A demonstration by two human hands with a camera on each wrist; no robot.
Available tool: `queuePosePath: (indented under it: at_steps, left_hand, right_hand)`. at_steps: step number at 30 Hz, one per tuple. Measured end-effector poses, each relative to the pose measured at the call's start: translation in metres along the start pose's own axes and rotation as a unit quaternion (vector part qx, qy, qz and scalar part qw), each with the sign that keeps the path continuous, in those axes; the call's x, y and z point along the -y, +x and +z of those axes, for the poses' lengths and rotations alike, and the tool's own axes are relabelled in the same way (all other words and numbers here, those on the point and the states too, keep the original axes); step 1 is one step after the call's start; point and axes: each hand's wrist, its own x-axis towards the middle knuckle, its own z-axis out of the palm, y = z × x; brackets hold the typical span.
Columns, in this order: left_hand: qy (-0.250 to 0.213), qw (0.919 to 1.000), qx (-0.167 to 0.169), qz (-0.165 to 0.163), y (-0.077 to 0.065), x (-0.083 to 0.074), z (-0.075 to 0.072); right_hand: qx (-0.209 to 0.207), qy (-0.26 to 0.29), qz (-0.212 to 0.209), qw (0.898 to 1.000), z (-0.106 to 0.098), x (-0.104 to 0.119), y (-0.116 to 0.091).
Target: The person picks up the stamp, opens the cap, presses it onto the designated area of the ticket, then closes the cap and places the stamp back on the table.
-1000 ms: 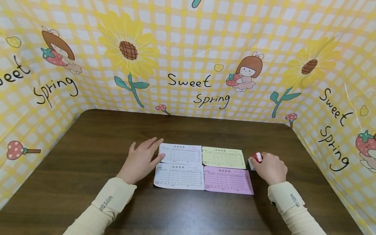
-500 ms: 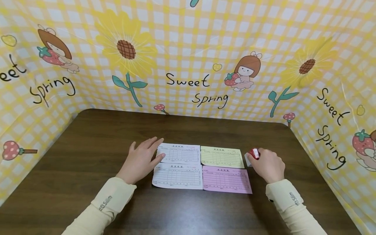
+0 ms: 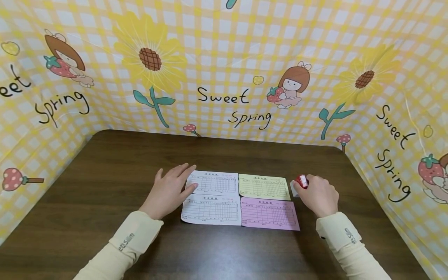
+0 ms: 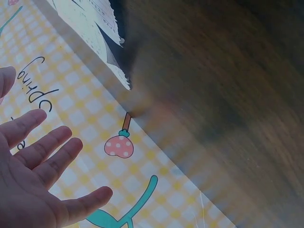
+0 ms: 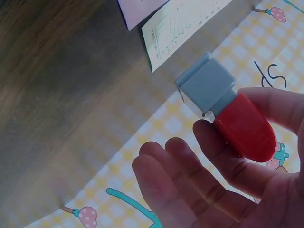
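Observation:
Four slips are better told as several printed form slips in a two-by-two block: a back white slip [image 3: 215, 183], a front white slip [image 3: 211, 210], a yellow-green slip [image 3: 263, 187] and a pink slip [image 3: 269, 214]. My left hand [image 3: 168, 192] lies at the left edge of the back white slip, thumb and a fingertip over it. Its fingers look extended and spread in the left wrist view. My right hand [image 3: 321, 195] pinches the red handle of a stamp [image 5: 244, 130] between thumb and index finger. The stamp's grey body is just right of the yellow-green slip; the other fingers extend loosely.
The slips lie on a dark brown wooden table [image 3: 157, 249]. A yellow checked cloth [image 3: 224, 70] with flowers and lettering rises along the table's back and both sides.
My right hand has moved slightly left with the stamp, closer to the yellow-green slip. My left hand stays at the white slip. The head view has shifted a little.

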Motion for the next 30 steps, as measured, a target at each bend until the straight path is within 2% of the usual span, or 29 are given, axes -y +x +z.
queuePosePath:
  at_steps: [30]
  left_hand:
    - [-0.002,0.9999,0.011,0.007,0.000,-0.006,0.000]
  right_hand:
    - [-0.025,0.001,-0.020,0.999,-0.002,0.011,-0.002]
